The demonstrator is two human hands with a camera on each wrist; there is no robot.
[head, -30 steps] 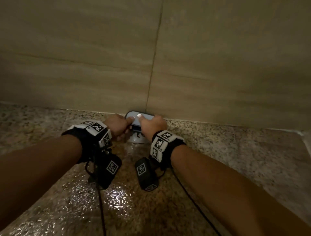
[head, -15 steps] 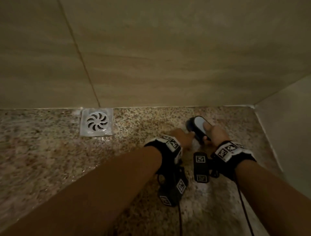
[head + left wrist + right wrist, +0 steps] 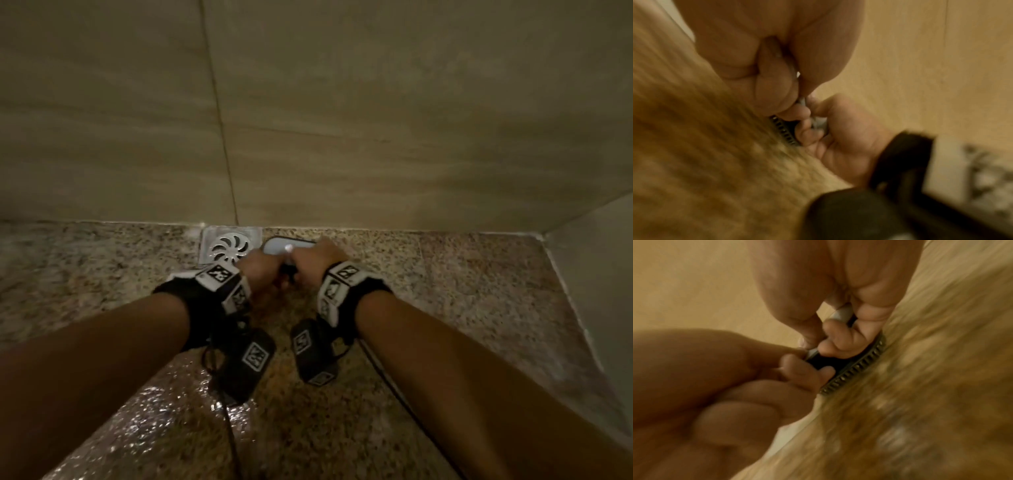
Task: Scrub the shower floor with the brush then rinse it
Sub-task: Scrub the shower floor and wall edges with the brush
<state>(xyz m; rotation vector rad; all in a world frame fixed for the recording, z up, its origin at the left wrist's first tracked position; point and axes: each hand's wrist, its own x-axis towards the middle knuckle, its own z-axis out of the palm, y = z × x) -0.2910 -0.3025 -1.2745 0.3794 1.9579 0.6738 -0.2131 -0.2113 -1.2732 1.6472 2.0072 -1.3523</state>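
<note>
Brush back beside the drain, both hands clamped on it.

Gripped by left hand and right hand together, fingers curled round the brush body, bristles down on the floor, just right of the drain and close to the wall. Half a second ago well right of the drain, out toward the corner; a second ago pressed over the drain spot at the wall's foot. Swept away, then, and brought back leftward: likely a side-to-side scrubbing stroke along the wall edge. Wet sheen on the floor nearer than the drain. Scrubbing judged still under way, rinse not yet begun. Wrist views smeared by motion.
</note>
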